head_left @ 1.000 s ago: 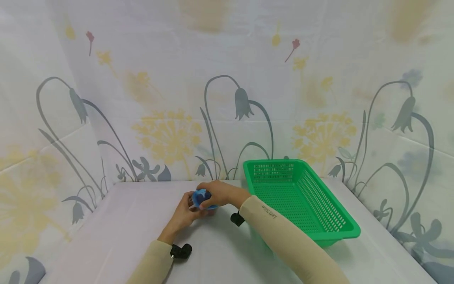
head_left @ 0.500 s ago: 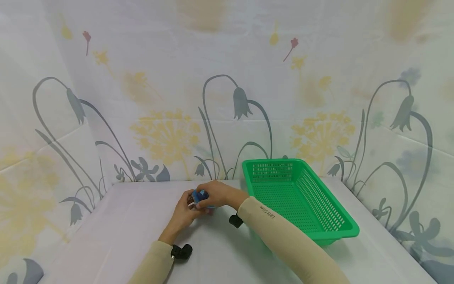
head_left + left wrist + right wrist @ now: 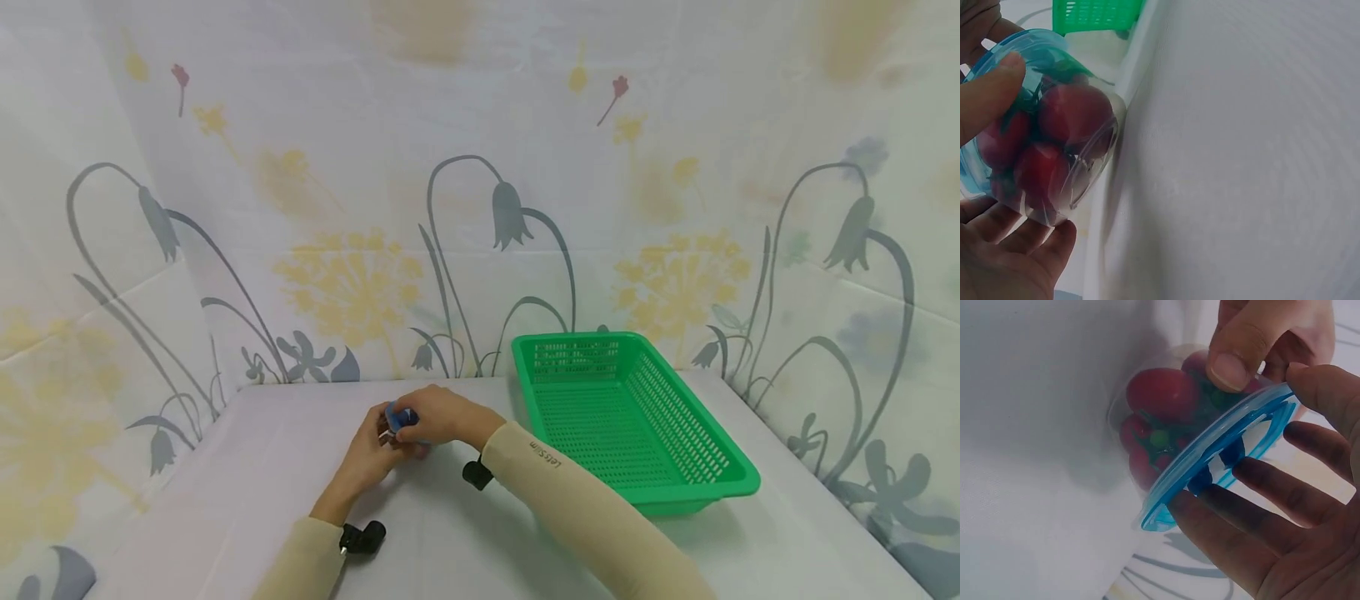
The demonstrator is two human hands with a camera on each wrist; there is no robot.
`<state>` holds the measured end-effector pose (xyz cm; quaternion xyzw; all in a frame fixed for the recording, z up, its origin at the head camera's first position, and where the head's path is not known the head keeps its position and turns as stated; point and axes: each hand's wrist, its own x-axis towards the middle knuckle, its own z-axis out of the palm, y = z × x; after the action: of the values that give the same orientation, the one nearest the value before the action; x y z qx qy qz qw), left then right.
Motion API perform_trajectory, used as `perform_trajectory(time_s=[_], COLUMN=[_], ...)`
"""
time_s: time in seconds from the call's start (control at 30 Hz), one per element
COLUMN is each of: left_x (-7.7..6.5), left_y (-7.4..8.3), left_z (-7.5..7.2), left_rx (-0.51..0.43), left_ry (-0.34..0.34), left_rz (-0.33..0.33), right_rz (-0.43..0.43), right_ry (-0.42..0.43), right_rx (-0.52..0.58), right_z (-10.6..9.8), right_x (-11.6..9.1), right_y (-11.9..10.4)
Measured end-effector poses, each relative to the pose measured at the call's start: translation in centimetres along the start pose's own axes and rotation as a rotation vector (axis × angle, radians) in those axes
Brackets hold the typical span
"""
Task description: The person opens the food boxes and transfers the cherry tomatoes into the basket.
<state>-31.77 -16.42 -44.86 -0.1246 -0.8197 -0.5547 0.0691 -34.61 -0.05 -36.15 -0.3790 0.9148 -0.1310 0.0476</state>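
Observation:
A clear plastic container (image 3: 1094, 165) holds several red tomatoes (image 3: 1075, 112) with green stems. On it sits a round blue-rimmed lid (image 3: 1216, 450), printed with dark blue shapes. My left hand (image 3: 367, 458) grips the clear body, thumb on one side and fingers curled beneath it in the left wrist view. From the other side my right hand (image 3: 442, 415) spans the lid, thumb at one edge of the rim and fingertips across its face. The container is tilted, and in the head view the hands hide most of it.
A green perforated plastic basket (image 3: 738, 483) stands to the right, beside my right forearm. White cloth (image 3: 285, 433) covers the table, and a flower-printed curtain (image 3: 360, 167) rises behind and along the sides.
Both hands have shifted slightly left with the container between them. The lid shows less in the head view as its tilt has changed. The basket stays in place.

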Motion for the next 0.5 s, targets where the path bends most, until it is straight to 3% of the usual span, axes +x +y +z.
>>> perform_trajectory(time_s=[0.3,0.5], left_x=[0.21,0.19], left_y=[-0.08,0.10], left_z=[0.21,0.21], left_rx=[0.069,0.105], left_ry=[0.034,0.033], left_rz=[-0.039,-0.006], right_rz=[0.003,-0.010], right_ry=[0.006,0.009], right_rx=[-0.034,0.001], right_z=[0.25,0.05], right_x=[-0.04,-0.11], right_y=[-0.16,-0.02])
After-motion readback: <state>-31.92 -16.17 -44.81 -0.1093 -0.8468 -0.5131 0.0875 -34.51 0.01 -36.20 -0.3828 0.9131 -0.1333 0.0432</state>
